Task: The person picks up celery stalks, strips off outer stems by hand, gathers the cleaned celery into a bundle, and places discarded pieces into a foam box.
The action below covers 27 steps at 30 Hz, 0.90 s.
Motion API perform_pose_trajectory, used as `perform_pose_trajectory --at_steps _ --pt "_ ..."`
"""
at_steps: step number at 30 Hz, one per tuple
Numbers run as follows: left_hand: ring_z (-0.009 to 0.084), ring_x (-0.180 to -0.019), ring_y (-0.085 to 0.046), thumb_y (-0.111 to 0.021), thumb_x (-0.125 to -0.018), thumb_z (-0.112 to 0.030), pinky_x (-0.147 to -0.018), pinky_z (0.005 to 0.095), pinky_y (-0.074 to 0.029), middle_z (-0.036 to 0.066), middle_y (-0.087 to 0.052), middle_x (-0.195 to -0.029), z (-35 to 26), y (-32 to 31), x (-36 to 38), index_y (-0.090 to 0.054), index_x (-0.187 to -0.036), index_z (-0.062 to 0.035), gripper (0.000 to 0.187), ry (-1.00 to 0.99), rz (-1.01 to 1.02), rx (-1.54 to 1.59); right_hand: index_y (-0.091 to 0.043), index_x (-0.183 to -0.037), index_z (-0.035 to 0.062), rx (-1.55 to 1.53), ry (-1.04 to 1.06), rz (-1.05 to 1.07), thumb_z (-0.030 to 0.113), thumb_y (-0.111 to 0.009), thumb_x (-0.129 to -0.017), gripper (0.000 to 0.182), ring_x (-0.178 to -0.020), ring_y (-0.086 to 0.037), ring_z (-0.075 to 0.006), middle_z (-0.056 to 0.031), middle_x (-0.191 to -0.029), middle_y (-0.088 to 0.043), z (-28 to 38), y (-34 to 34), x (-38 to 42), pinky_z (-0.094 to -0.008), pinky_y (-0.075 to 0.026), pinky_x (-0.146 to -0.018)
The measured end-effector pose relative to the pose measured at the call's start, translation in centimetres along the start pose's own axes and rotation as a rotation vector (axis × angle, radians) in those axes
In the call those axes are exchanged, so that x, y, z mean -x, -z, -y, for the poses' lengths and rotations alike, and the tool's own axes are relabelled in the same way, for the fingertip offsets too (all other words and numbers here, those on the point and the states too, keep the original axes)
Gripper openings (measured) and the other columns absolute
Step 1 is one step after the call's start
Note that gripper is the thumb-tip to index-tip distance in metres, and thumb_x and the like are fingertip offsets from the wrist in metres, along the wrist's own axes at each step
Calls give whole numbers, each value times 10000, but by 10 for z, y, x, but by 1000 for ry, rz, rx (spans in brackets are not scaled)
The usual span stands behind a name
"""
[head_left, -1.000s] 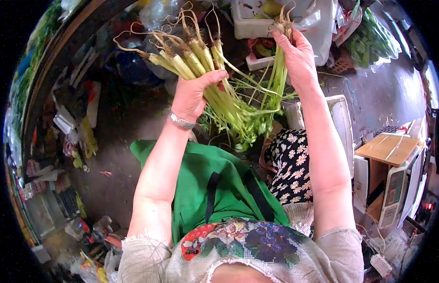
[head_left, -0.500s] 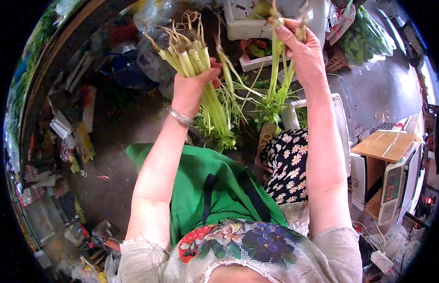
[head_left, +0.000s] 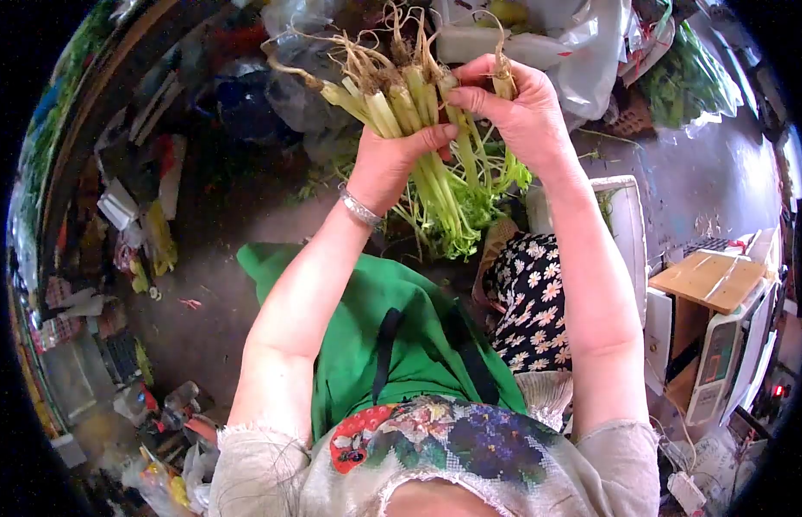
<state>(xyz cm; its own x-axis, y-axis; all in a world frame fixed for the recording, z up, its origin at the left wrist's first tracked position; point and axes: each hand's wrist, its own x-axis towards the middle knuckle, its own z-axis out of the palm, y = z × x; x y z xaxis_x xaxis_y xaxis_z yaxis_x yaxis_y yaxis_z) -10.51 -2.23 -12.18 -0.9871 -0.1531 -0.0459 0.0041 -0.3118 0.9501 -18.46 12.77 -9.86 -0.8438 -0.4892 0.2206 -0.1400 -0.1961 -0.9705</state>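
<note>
1. Wet concrete floor [head_left: 677, 181] is lying below, cluttered with white plastic bags [head_left: 590, 52] and a weighing scale [head_left: 720, 353] at right.
2. Left hand [head_left: 392, 159] is gripping the bunch of rooted green stalks [head_left: 418, 146], fingers wrapped tight around the pale stems, roots pointing up above the fist.
3. Right hand [head_left: 517, 108] is pinching one stalk's root end [head_left: 502, 82] between thumb and fingertips, touching the bunch.
4. Green apron [head_left: 383, 336] is covering the lap.
</note>
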Motion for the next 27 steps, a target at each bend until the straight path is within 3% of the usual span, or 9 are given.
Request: perform_pose_trajectory --at_steps 7,13,14,17,18,21,23,25,27 --pt "147 -655 -600 -694 -756 0 -561 263 -488 55 -647 -847 -7 3 1 -608 -1002 -9 261 31 38 -55 -657 -940 -2 39 -73 72 50 -647 -838 115 -778 -576 -60 -4 -823 -663 6 10 1 -230 -489 -739" --pt "170 -737 -629 -700 -750 -25 -573 278 -499 72 -649 -867 -11 18 5 -601 -1018 -13 286 88 61 -69 -631 -1027 -15 458 100 11 79 -603 -886 172 -785 -628 -97 -43 -862 -673 -6 16 -2 -250 -503 -730" --pt "177 -745 -633 -697 -750 -26 -578 279 -504 74 -648 -870 -11 22 6 -596 -1027 -14 295 87 83 -35 -629 -1043 -3 783 230 -57 62 -602 -869 188 -781 -640 -144 -68 -834 -669 -10 21 -5 -269 -500 -744" --pt "203 -777 -644 -658 -765 -8 -616 303 -521 93 -652 -886 -15 30 6 -571 -1063 0 311 101 116 77 -638 -1042 26 884 221 -219 57 -605 -855 193 -815 -643 -187 -83 -870 -661 -7 30 -9 -284 -494 -769" --pt "200 -774 -638 -651 -772 -20 -635 310 -523 103 -655 -894 -16 31 5 -576 -1055 7 294 103 72 70 -650 -1073 115 770 211 -157 157 -620 -830 249 -917 -616 -317 -123 -976 -640 -7 32 -9 -379 -486 -809" --pt "208 -817 -625 -648 -780 -61 -696 325 -517 124 -653 -941 -22 37 1 -575 -1064 0 300 105 51 79 -655 -1085 129 710 321 -128 142 -629 -824 263 -949 -604 -316 -101 -1019 -631 -13 20 -5 -360 -485 -821" --pt "213 -878 -607 -644 -792 -92 -764 331 -506 134 -642 -992 -27 41 0 -572 -1073 -4 303 96 75 111 -665 -1076 104 715 246 -108 133 -642 -827 252 -897 -638 -246 -76 -970 -665 -6 19 -2 -324 -489 -806" --pt "201 -857 -602 -643 -798 -98 -774 326 -505 129 -635 -1012 -28 47 -1 -571 -1075 -1 302 120 82 162 -657 -1089 60 336 -146 122 114 -657 -845 250 -861 -593 -86 -6 -878 -673 5 16 -2 -242 -469 -798" --pt "196 -848 -600 -637 -804 -101 -776 321 -505 127 -632 -1021 -28 46 0 -572 -1086 -2 306 105 53 155 -653 -1039 6 252 -215 216 115 -700 -804 263 -857 -570 -56 -9 -847 -665 -2 6 0 -229 -457 -804"
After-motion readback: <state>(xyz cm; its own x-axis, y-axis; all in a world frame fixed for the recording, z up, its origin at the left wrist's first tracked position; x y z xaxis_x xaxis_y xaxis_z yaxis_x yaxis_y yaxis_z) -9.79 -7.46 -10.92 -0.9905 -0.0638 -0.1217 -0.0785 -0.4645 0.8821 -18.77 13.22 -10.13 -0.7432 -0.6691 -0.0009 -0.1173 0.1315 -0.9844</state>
